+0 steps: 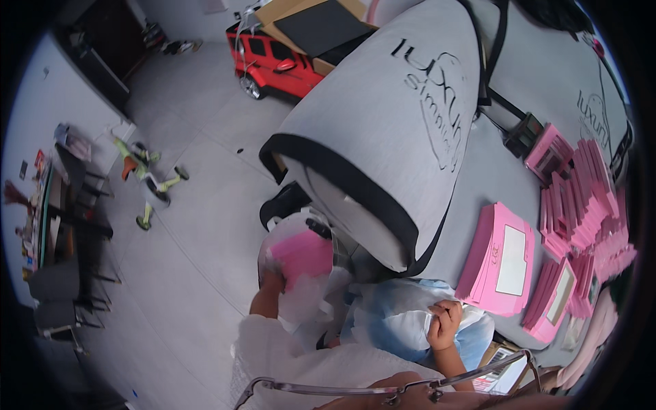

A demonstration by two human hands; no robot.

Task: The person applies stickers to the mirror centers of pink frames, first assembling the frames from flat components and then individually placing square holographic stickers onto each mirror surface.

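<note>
My left hand (272, 283) reaches into a translucent plastic bag (314, 301) holding flat pink items (301, 253); its fingers are blurred behind the plastic. My right hand (444, 321) has curled fingers on thin white plastic (413, 301) over my lap, where light blue fabric (369, 318) shows. Just right of that hand, on a grey padded surface (444, 256), lies a stack of pink cards or sleeves (478, 253) with a pale rectangular panel. A large grey padded cover (383, 116) with black trim and black lettering arches above the plastic bag.
More pink stacks (574, 205) and a dark box-shaped object (523, 137) lie at the right. A red toy car (280, 78) carrying cardboard stands behind. On the left floor (171, 287) are a green balance bike (147, 178), chairs (58, 287) and a cluttered table. Glasses frames (321, 386) cross the bottom.
</note>
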